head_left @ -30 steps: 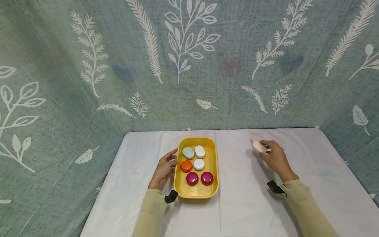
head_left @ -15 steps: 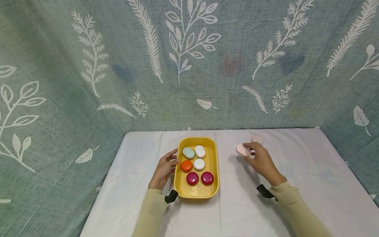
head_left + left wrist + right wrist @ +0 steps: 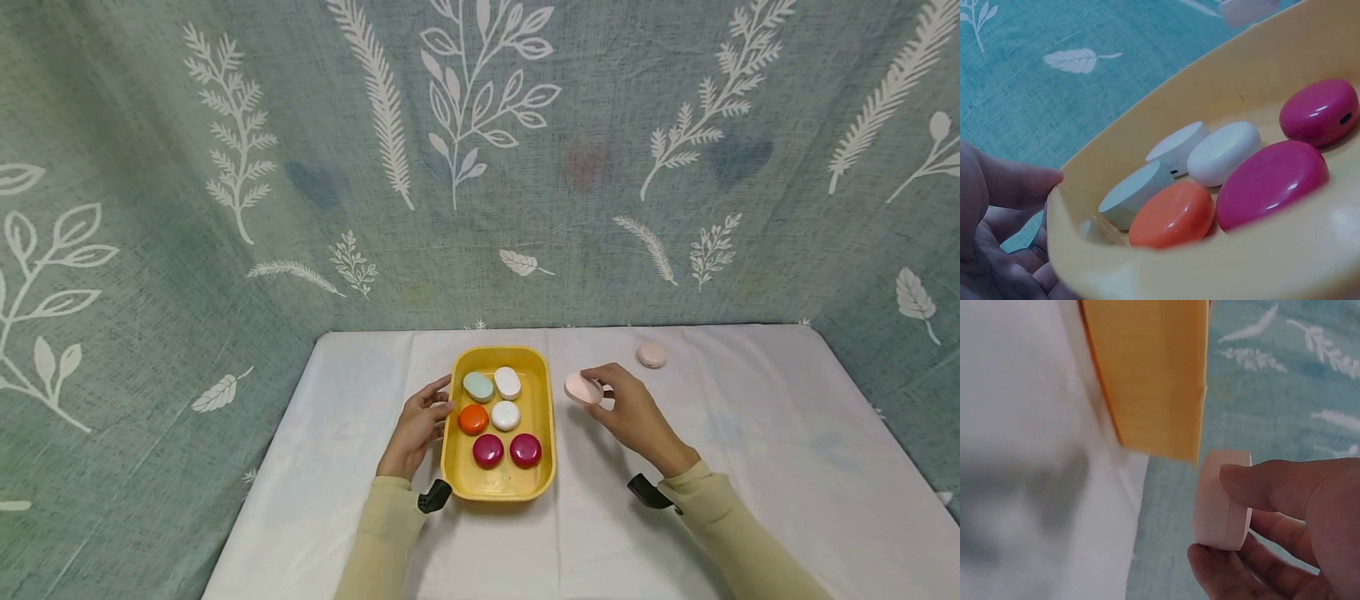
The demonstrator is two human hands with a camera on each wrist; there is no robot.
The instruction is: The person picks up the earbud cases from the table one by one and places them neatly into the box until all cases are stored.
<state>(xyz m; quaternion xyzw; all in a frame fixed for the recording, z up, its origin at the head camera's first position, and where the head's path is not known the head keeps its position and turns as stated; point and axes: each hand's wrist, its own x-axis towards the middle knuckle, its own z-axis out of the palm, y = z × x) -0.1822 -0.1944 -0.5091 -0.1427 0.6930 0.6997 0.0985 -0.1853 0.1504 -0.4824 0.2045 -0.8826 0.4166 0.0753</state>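
Observation:
My right hand pinches a pale pink earbud case by its edge, above the table just right of a yellow tray. In the right wrist view, thumb and fingers grip the case, with a seam line visible. My left hand holds the tray's left side, thumb at the rim and fingers outside. Inside the tray lie a mint case, two white cases, an orange case and two magenta cases. Small ports show on some of them in the left wrist view.
Another pale pink case lies on the white-covered table, toward the back right. A green leaf-patterned cloth hangs behind and at both sides of the table.
My right hand has carried the pink case leftward from the back right to beside the tray, uncovering the second pink case. The left hand and the tray have stayed in place.

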